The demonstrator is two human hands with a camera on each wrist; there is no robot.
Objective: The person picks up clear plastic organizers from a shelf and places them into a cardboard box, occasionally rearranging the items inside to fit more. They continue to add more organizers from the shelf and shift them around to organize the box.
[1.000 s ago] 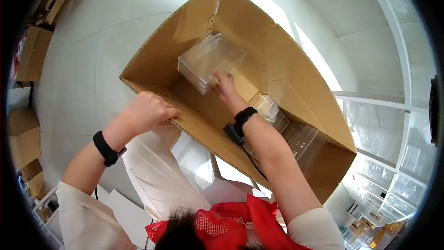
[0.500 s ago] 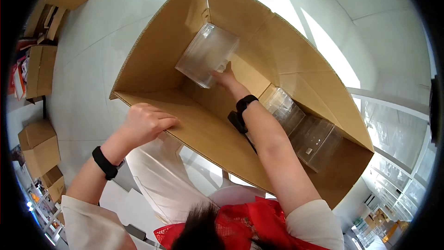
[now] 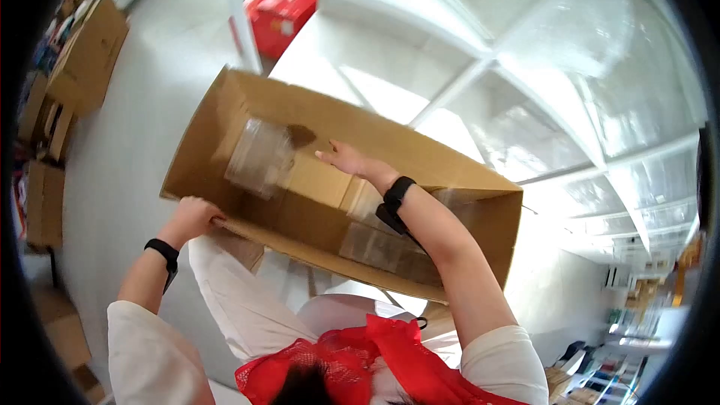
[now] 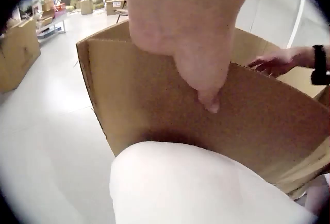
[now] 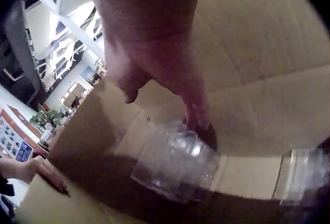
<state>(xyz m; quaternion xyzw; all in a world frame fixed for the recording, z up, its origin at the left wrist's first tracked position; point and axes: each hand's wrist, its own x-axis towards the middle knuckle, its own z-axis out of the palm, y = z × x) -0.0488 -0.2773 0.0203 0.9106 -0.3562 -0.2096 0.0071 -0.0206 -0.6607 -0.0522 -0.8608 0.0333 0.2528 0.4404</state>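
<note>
A large open cardboard box point(image 3: 420, 157) stands in front of the person. The left hand point(image 3: 193, 219) grips the near rim, its thumb down the outer wall in the left wrist view. Inside the box, the right hand point(image 3: 349, 160) holds nothing, its fingers extended. A clear plastic case point(image 3: 259, 157) lies at the box's left end, apart from that hand in the head view. The right wrist view has the clear case point(image 5: 175, 162) below the fingers. Further right in the box lie more clear cases point(image 3: 371, 244), partly hidden by the right forearm.
A red box point(image 3: 281, 19) stands on the floor beyond, beside white-framed glass panels point(image 3: 540, 82). Cardboard boxes point(image 3: 88, 56) line the left side. The person's white-trousered leg point(image 4: 170, 183) is close against the near wall of the box.
The right hand has let go of the clear case, which now lies in the left end of the box, and has drawn back rightward. The head view has shifted. The left hand stays on the rim.
</note>
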